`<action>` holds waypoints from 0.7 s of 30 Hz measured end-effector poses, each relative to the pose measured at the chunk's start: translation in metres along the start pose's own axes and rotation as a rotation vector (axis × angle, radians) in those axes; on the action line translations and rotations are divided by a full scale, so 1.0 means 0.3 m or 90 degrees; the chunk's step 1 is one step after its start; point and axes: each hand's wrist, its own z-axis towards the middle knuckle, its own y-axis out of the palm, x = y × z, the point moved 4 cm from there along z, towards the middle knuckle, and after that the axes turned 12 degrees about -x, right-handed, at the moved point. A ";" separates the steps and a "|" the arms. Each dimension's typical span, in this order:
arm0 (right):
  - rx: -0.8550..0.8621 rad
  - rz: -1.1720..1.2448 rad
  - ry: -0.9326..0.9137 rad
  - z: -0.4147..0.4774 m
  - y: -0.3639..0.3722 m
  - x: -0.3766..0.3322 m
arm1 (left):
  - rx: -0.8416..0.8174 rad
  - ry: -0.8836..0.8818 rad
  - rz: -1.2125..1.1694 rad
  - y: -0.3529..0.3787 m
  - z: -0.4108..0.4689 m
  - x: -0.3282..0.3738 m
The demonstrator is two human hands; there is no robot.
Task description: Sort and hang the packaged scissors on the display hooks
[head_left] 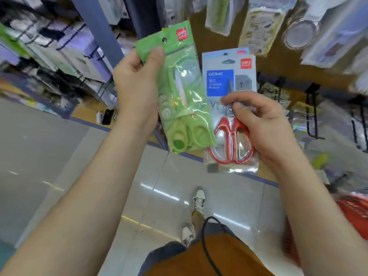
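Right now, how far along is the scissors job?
Done: nothing I can confirm; the hanging packs above are too blurred to identify. In hand: the left hand grips a green pack, the right hand pinches a red pack. Left: both need hanging; a black hook at right looks free.

Both hands are loaded: the left hand [137, 76] grips the green scissors pack [183, 92] and the right hand [264, 124] pinches the red scissors pack [231, 116]; the packs overlap at their lower edges, so there's no way through between them; overhead, hanging packets [258, 28] crowd the top of the board; a bare strip of brown board [278, 62] opens just right of the red pack; black hooks [312, 112] jut out further right; the blue post [97, 26] walls off the left; open floor [59, 156] lies below; a red basket [354, 216] sits near the right forearm.
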 end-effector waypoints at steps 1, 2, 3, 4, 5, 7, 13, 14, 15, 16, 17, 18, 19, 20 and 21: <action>-0.014 -0.048 -0.025 0.033 0.003 -0.027 | -0.006 0.017 0.016 -0.007 0.026 0.027; -0.024 -0.081 -0.042 0.064 0.003 -0.052 | -0.016 0.030 0.033 -0.007 0.051 0.049; -0.023 -0.103 -0.056 0.091 0.006 -0.077 | -0.028 0.041 0.050 -0.008 0.072 0.072; -0.022 -0.120 -0.070 0.120 0.013 -0.100 | -0.037 0.052 0.065 -0.009 0.092 0.095; -0.022 -0.133 -0.082 0.146 0.022 -0.128 | -0.046 0.063 0.077 -0.012 0.112 0.117; -0.016 -0.142 -0.099 0.195 0.036 -0.177 | -0.075 0.079 0.081 -0.012 0.152 0.150; 0.067 -0.125 -0.143 0.296 0.069 -0.295 | -0.147 0.078 0.031 0.011 0.269 0.225; 0.075 -0.126 -0.156 0.304 0.077 -0.318 | -0.162 0.076 0.032 0.016 0.288 0.243; 0.076 -0.134 -0.170 0.309 0.088 -0.347 | -0.178 0.079 0.036 0.020 0.304 0.265; 0.072 -0.157 -0.186 0.312 0.098 -0.374 | -0.197 0.082 0.040 0.027 0.316 0.287; 0.069 -0.189 -0.192 0.314 0.109 -0.405 | -0.221 0.085 0.041 0.037 0.327 0.310; 0.073 -0.225 -0.203 0.319 0.116 -0.435 | -0.246 0.088 0.035 0.049 0.334 0.332; 0.077 -0.244 -0.210 0.322 0.126 -0.467 | -0.272 0.091 0.025 0.064 0.336 0.356; 0.070 -0.250 -0.226 0.333 0.130 -0.492 | -0.294 0.096 0.010 0.080 0.338 0.378; 0.055 -0.246 -0.240 0.342 0.141 -0.522 | -0.315 0.105 -0.009 0.096 0.340 0.401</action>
